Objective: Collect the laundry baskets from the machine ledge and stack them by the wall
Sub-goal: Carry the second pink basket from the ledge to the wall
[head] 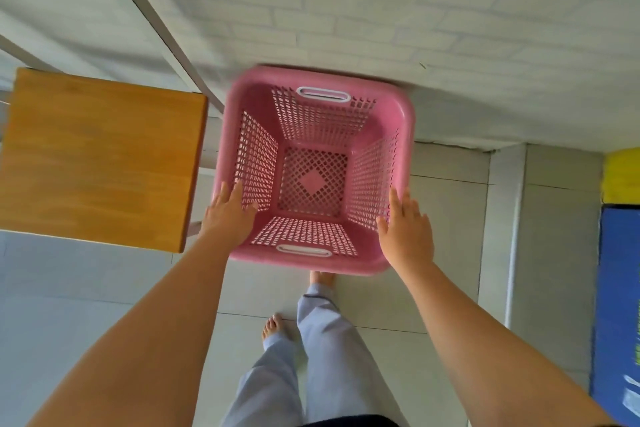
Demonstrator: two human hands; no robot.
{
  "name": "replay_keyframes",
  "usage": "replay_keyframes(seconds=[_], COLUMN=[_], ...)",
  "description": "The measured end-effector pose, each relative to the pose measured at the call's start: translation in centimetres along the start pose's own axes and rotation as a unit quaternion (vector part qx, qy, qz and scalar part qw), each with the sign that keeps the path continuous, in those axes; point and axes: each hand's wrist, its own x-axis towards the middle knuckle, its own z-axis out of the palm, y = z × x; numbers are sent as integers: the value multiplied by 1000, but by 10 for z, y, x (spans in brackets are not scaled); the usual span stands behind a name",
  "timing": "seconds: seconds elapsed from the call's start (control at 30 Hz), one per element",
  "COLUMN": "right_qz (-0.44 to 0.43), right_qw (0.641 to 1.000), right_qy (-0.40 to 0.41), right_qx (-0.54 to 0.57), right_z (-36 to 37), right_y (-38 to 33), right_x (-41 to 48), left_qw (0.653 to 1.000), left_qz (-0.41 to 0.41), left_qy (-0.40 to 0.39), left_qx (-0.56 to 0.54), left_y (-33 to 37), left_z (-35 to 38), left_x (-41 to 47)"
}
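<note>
A: What are the fingers doing?

B: The left hand (230, 210) lies flat and spread on the near left rim of the pink basket (313, 135), fingertips over the edge, not curled around it. The right hand (407, 229) is also open, palm pressed to the near right rim.

A: And the basket itself?

B: Upright and empty, white handles at the far and near sides. Its far edge is against the white brick wall (381, 10), over the tiled floor (443, 218). A wooden stool (100, 159) stands just left of it.

A: Any writing?

B: None readable. A blue thing (618, 305) at the right edge carries marks too blurred to make out.
</note>
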Motion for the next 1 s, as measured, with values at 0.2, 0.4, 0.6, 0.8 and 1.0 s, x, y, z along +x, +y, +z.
replay_keyframes(seconds=[0.2,0.4,0.6,0.8,1.0], right_qz=[6,42,100,186,288], right_qw=[999,996,987,964,917], right_qy=[31,62,84,110,148], right_qx=[28,47,95,154,234], right_z=[-18,-22,-5,20,57], right_y=[-12,-12,-1,24,64], right_x=[-52,-143,-251,-349,-443], left_qw=[997,984,962,917,847], left_qz=[53,141,229,339,454], left_qy=[38,89,100,99,64], left_qx=[37,70,110,184,267], left_y=[2,-17,-33,-9,39], left_z=[-8,-18,-11,15,67], left_x=[-54,-122,-193,-255,-321])
